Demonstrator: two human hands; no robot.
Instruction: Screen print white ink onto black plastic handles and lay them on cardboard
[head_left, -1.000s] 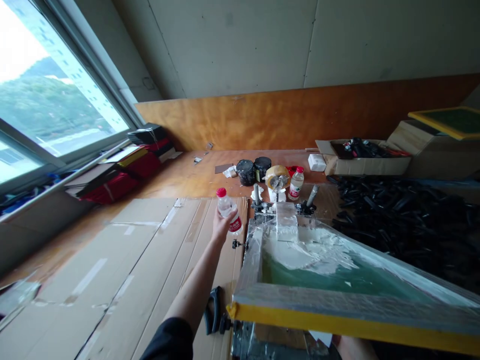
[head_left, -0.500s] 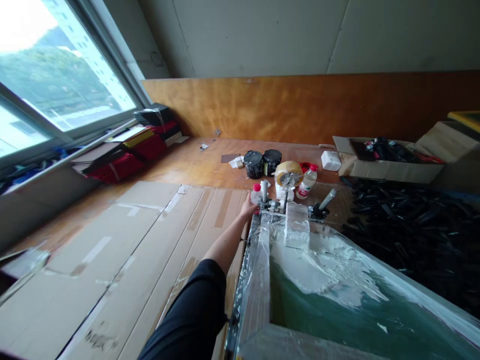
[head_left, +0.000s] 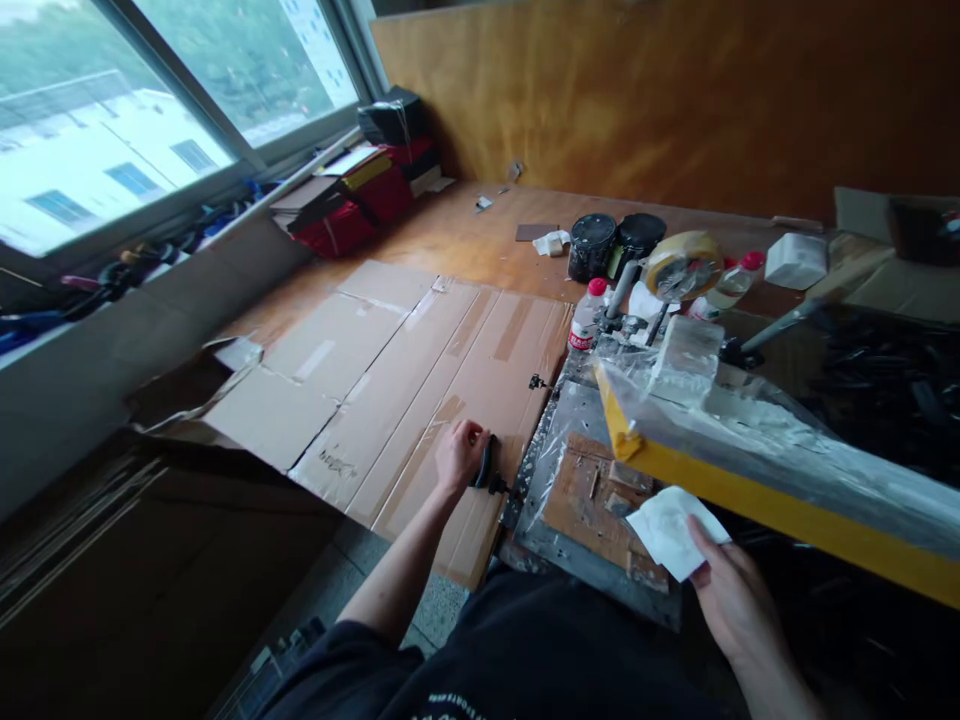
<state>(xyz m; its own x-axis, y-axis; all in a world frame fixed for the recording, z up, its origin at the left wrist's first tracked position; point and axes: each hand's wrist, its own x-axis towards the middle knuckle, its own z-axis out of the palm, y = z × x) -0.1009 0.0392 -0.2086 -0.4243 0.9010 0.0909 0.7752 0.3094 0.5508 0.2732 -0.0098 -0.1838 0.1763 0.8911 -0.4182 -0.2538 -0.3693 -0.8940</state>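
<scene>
The left bottle (head_left: pixel 587 316), since released, apparently freed the left hand (head_left: pixel 458 459) for the black handle (head_left: pixel 486 467), grip undeterminable; the right hand (head_left: pixel 731 592) grasped a white sheet (head_left: pixel 669 526).

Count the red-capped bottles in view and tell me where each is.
2: one bottle by the far right corner of the cardboard, another just right of the tape roll; others may be hidden.

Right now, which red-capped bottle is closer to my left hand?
The near bottle by the cardboard, left of the tape roll; the other bottle is right of the roll, farther from your left hand.
</scene>
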